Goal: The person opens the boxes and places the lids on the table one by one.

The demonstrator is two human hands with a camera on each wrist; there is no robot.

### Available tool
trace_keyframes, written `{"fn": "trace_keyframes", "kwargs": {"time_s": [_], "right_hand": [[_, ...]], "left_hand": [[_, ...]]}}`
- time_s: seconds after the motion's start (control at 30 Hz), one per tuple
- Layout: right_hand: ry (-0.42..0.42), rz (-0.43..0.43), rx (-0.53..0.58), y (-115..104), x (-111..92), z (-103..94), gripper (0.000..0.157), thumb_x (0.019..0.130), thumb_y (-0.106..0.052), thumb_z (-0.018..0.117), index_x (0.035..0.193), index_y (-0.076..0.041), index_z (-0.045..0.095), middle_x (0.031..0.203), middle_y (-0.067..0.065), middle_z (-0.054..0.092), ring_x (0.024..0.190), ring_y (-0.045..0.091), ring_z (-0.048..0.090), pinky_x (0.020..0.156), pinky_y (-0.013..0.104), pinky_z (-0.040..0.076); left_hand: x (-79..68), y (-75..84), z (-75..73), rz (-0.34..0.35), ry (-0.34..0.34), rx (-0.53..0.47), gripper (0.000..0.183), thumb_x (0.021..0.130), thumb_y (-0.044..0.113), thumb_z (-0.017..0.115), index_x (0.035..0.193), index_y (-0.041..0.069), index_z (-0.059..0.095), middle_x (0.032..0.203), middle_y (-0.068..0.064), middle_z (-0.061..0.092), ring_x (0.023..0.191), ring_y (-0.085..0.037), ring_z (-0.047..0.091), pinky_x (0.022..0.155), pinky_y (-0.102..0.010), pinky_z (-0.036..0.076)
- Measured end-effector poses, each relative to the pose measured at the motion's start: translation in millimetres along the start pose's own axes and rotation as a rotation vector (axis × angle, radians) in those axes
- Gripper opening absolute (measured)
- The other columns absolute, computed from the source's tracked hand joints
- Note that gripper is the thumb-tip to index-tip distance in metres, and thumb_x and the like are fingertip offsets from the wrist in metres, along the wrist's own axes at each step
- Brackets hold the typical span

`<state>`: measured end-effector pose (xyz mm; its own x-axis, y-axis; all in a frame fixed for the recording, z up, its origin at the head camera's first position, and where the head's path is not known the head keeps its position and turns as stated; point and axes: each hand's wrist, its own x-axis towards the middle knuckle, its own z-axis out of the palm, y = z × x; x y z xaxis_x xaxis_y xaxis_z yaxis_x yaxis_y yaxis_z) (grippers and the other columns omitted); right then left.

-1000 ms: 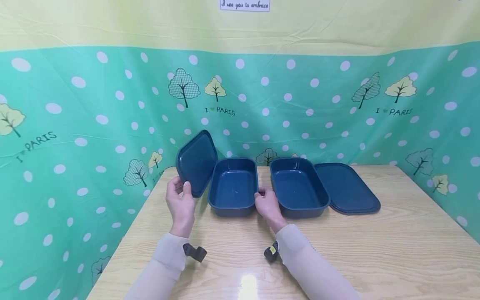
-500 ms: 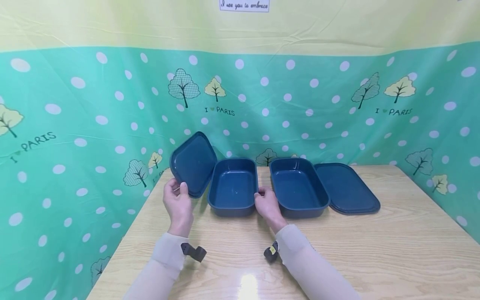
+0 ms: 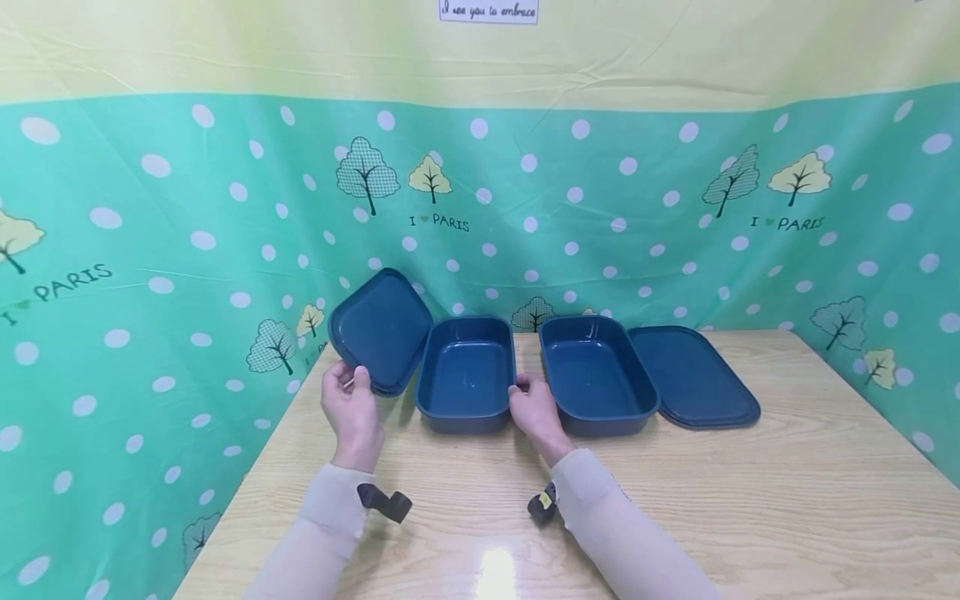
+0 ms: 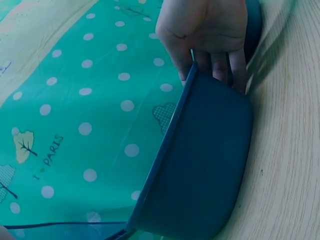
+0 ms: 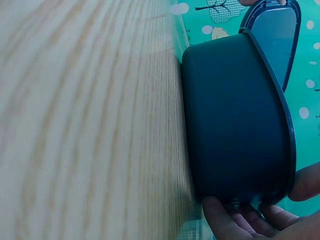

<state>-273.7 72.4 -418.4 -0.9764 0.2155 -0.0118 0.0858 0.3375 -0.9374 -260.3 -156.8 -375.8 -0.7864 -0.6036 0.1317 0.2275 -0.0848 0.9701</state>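
I log the left hand point(image 3: 351, 410) pinching the near edge of a dark blue lid point(image 3: 381, 331), thumb on top and fingers curled behind it. The lid is tilted up off the bench point(image 3: 750, 500), leaning out to the left of the left container point(image 3: 467, 373). The right hand point(image 3: 534, 412) is clamped on that container's near right corner, fingers wrapped under the rim, as the right wrist view confirms. That container stands open on the bench. Just beside it stands the right container point(image 3: 597, 373), with a second lid point(image 3: 693, 377) lying flat against its right side.

Risks as I judge them:
- The hold on the lid is a small edge pinch at one end. The lid's far end hangs free, so it could pivot in the fingers and drop onto the bench or against the backdrop cloth point(image 3: 187, 250), which is near.
- From the left wrist view I cannot tell whether the lid's lower edge touches the container rim; if it does, dragging it could shove the container.
- The two containers stand almost touching. A push from the right hand could knock the right one and shift its lid.
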Motion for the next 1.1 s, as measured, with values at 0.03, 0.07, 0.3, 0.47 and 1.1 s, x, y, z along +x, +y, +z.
{"fn": "trace_keyframes", "kwargs": {"time_s": [0.03, 0.07, 0.3, 0.47, 1.1], "right_hand": [[-0.001, 0.0, -0.001, 0.0, 0.1, -0.1, 0.032, 0.096, -0.014, 0.05, 0.123, 0.002, 0.056, 0.121, 0.017, 0.057, 0.115, 0.03, 0.052, 0.097, 0.045, 0.041], [-0.001, 0.001, 0.0, -0.1, 0.2, -0.1, 0.032, 0.096, -0.014, 0.05, 0.123, 0.002, 0.055, 0.121, 0.017, 0.057, 0.115, 0.03, 0.051, 0.098, 0.045, 0.041], [-0.006, 0.005, -0.004, 0.4, 0.9, 0.2, 0.033, 0.096, -0.014, 0.049, 0.124, 0.002, 0.055, 0.123, 0.017, 0.056, 0.116, 0.03, 0.051, 0.099, 0.045, 0.041], [-0.009, 0.009, -0.002, 0.2, 0.6, 0.1, 0.033, 0.096, -0.015, 0.049, 0.124, 0.001, 0.055, 0.123, 0.017, 0.056, 0.116, 0.029, 0.051, 0.098, 0.045, 0.041], [-0.014, 0.009, -0.001, 0.2, -0.2, -0.2, 0.033, 0.097, -0.014, 0.048, 0.125, 0.001, 0.054, 0.124, 0.017, 0.056, 0.116, 0.029, 0.051, 0.097, 0.046, 0.042]], "left_hand": [[0.2, 0.1, -0.1, -0.011, 0.003, -0.004, 0.026, 0.098, 0.009, 0.05, 0.123, 0.001, 0.049, 0.108, -0.003, 0.048, 0.094, -0.014, 0.047, 0.081, -0.028, 0.043], [0.5, 0.2, -0.3, -0.022, 0.004, -0.01, 0.026, 0.098, 0.009, 0.05, 0.124, 0.001, 0.049, 0.108, -0.003, 0.047, 0.094, -0.014, 0.047, 0.081, -0.028, 0.043], [2.3, 1.2, -0.8, -0.084, 0.019, -0.064, 0.025, 0.098, 0.009, 0.05, 0.123, 0.002, 0.048, 0.107, -0.002, 0.047, 0.093, -0.013, 0.047, 0.079, -0.026, 0.043], [2.6, 1.8, -1.4, -0.111, 0.028, -0.092, 0.022, 0.098, 0.009, 0.05, 0.12, 0.004, 0.048, 0.106, -0.001, 0.046, 0.09, -0.011, 0.046, 0.076, -0.025, 0.042], [4.9, 1.7, -4.1, -0.192, 0.033, -0.187, 0.015, 0.1, 0.013, 0.046, 0.115, 0.011, 0.045, 0.104, -0.001, 0.043, 0.084, -0.012, 0.045, 0.074, -0.025, 0.042]]}}
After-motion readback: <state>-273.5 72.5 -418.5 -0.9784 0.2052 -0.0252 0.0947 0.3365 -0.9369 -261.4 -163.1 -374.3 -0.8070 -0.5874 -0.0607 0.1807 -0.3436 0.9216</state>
